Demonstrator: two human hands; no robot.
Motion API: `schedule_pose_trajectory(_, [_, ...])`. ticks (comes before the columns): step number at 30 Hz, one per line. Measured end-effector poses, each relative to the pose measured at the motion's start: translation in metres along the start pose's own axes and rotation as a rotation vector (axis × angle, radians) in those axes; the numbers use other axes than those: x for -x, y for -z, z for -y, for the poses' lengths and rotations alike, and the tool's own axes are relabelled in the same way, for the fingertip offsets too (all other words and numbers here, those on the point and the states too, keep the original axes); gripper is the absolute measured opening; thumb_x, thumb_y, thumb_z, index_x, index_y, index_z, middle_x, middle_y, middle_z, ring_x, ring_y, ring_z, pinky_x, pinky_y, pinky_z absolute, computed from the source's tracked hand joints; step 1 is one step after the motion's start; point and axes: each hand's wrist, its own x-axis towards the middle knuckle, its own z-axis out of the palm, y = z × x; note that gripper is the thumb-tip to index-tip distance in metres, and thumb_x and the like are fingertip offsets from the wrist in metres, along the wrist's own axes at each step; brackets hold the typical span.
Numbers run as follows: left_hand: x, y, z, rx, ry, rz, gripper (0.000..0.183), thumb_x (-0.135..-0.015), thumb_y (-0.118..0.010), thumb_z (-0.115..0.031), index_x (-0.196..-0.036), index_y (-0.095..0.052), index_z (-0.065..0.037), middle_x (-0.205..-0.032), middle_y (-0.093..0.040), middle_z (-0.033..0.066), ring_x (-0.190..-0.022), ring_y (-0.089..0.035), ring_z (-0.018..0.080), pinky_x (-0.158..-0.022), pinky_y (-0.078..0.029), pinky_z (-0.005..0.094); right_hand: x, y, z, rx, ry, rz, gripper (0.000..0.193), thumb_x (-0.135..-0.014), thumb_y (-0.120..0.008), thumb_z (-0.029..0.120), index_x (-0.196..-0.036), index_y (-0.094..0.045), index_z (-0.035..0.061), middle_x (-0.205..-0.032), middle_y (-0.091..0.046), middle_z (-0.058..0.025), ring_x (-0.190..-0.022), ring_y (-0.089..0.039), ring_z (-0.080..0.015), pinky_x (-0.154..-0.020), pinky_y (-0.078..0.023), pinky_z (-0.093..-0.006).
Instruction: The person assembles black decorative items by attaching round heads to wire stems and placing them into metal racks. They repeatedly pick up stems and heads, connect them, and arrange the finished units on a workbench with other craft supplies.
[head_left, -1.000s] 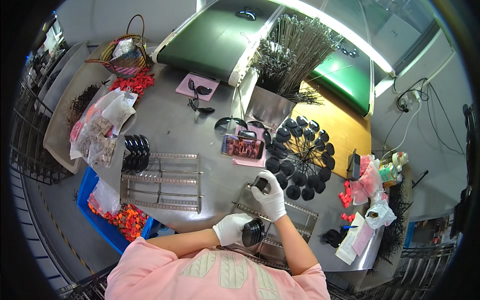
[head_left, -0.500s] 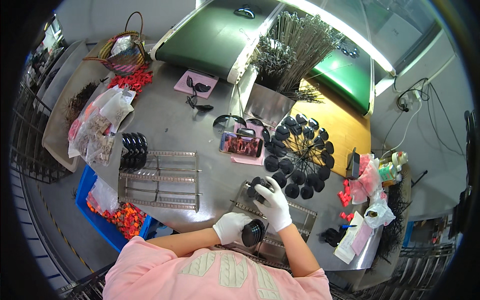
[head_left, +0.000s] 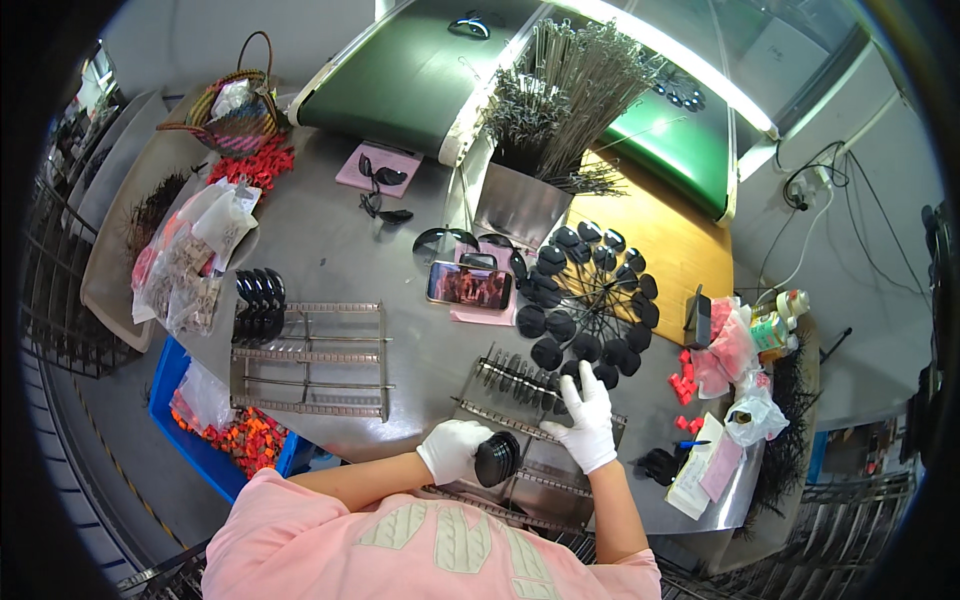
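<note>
My left hand (head_left: pixel 452 451), in a white glove, is closed on a stack of round black lenses (head_left: pixel 496 459) over the near part of a metal slotted rack (head_left: pixel 548 490). My right hand (head_left: pixel 586 425), also gloved in white, is above the rack's far right side with its fingers spread. Along the rack's far rail stands a row of dark lenses (head_left: pixel 520 382) on edge; my right fingertips are by its right end. Whether they touch the last lens I cannot tell. Just beyond is a ring of black lenses on thin wire stems (head_left: pixel 600 298).
To the left, a second rack (head_left: pixel 310 360) has black curved lenses (head_left: pixel 260 305) at one end. A phone (head_left: pixel 468 286) rests on pink cloth mid-table. Behind stand a metal bin (head_left: pixel 520 207) of wire hooks and a green conveyor (head_left: pixel 400 85). A blue crate (head_left: pixel 165 400) holds orange-red pieces.
My right hand has moved right and its fingers have spread, leaving the dark lenses standing in a row along the rack's far rail. My left hand keeps its stack, and the view has shifted slightly.
</note>
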Motion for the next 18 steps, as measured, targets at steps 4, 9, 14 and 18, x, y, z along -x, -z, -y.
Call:
schedule_pose_trajectory(4, [-0.002, 0.0, 0.001, 0.169, 0.114, 0.009, 0.011, -0.089, -0.068, -0.015, -0.097, -0.069, -0.007, -0.09, -0.072, 0.01, -0.084, -0.07, 0.0302, -0.078, -0.056, 0.0395, -0.011, 0.017, 0.021, 0.15, -0.035, 0.04, 0.094, -0.063, -0.093, 0.024, -0.146, -0.052, 0.0087, -0.152, -0.042, -0.0296, -0.137, -0.043, -0.0469, -0.115, -0.034, -0.0557])
schedule_pose_trajectory(9, [-0.026, -0.01, -0.009, 1.132, 0.353, 0.23, 0.017, -0.098, -0.058, 0.0, -0.109, -0.07, -0.004, -0.106, -0.072, 0.0045, -0.099, -0.066, 0.0155, -0.09, -0.055, 0.0339, -0.008, 0.045, 0.064, -0.449, 0.104, -0.106, 0.094, -0.064, -0.091, 0.021, -0.146, -0.049, 0.0055, -0.152, -0.046, -0.0229, -0.131, -0.051, -0.043, -0.112, -0.041, -0.0473])
schedule_pose_trajectory(14, [-0.059, -0.022, -0.045, 1.4, 0.64, 0.429, 0.031, -0.096, -0.056, 0.005, -0.123, -0.063, -0.009, -0.115, -0.068, 0.0022, -0.108, -0.062, 0.011, -0.096, -0.053, 0.0315, 0.005, 0.054, 0.103, -0.39, 0.042, 0.034, 0.072, -0.068, -0.087, 0.016, -0.132, -0.057, 0.0049, -0.13, -0.063, -0.0181, -0.113, -0.064, -0.0369, -0.101, -0.051, -0.0436])
schedule_pose_trajectory(18, [-0.072, 0.007, -0.065, 0.17, 0.133, 0.611, 0.043, -0.088, -0.073, -0.034, -0.116, -0.065, -0.003, -0.116, -0.068, 0.0197, -0.11, -0.066, 0.0305, -0.1, -0.05, 0.04, 0.026, 0.052, 0.098, -1.225, -0.488, -0.15, 0.066, -0.078, -0.063, -0.008, -0.14, -0.049, 0.0084, -0.121, -0.066, -0.015, -0.112, -0.064, -0.021, -0.094, -0.057, -0.0369])
